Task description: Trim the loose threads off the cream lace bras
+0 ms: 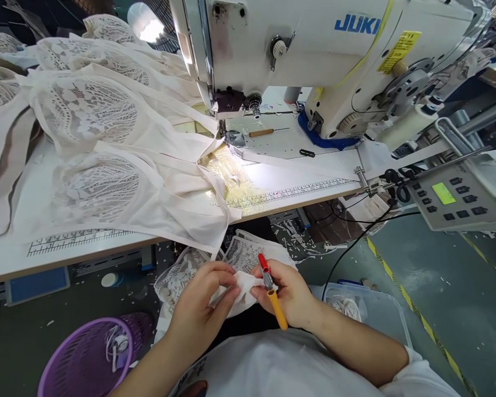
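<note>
One white lace-and-cloth garment (244,285), I see, held low, just in frt of flat white tabletop (4,260); L hand (202,303) grip pinching it; R hand (292,293) grip pinching it too, & holding red-and-yellow-handled metal snips (275,307).

Green floor (446,264), yellow-and-black floor tape (417,313), white tabletop (8,255), bright lamp (145,22) behind

"What's worn on top?"

"A white shirt (297,364), softly creased across the front, with dark lettering (192,373) on its left side, too slanted to read."

"And on the right arm (355,333)?"

"A short, loose white sleeve (417,376); the forearm is bare, and so are the left hand (209,298) and right hand (287,286)."

"Lower down?"

"Black cloth (240,326), mostly hidden."
</note>
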Available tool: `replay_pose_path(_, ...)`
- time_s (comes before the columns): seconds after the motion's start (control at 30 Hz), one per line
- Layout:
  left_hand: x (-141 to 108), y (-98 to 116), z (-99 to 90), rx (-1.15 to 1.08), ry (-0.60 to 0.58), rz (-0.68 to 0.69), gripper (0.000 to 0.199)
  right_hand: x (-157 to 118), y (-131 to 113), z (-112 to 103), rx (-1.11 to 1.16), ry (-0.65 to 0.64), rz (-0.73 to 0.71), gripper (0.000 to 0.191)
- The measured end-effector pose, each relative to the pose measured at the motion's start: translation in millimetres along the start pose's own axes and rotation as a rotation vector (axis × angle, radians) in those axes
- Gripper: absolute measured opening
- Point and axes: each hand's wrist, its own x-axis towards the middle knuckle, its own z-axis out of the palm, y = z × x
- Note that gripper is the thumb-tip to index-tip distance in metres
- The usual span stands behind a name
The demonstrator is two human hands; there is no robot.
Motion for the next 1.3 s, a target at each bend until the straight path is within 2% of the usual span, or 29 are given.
replay_pose_path(0.17,3,3,0.4,-0.068,-0.042,-0.035,0.009,-1,1,-2,-0.006,-0.006,-0.037,0.020)
replay_pose_path(0.4,7,7,-3.6,-0.145,-0.154,-0.221,0.010,0,-1,-5,-0.078,-0.006,-0.093,0.012)
replay_pose_path(0.57,4,9,-11.3,-0.202,-0.120,-0.396,0.011,1,3,-3,-0.049,0.014,-0.020,0.018)
replay_pose_path(0.7,1,9,-17.9,-0.235,-0.132,-0.499,0.012,2,6,4,0.117,0.052,0.067,0.023)
replay_pose_path(0.8,-1,8,-20.5,-0.223,-0.097,-0.508,0.011,3,5,9,0.237,0.074,0.102,0.027)
replay_pose_path(0.97,-5,11,-24.8,-0.185,-0.077,-0.464,0.010,3,4,13,0.197,0.009,0.167,0.035)
replay_pose_path(1.17,-5,21,-32.7,-0.124,-0.021,-0.394,0.010,0,-3,7,0.209,0.012,0.036,0.027)
replay_pose_path(1.3,-3,25,-32.8,-0.139,-0.015,-0.426,0.010,0,-9,3,0.193,0.028,-0.005,0.020)
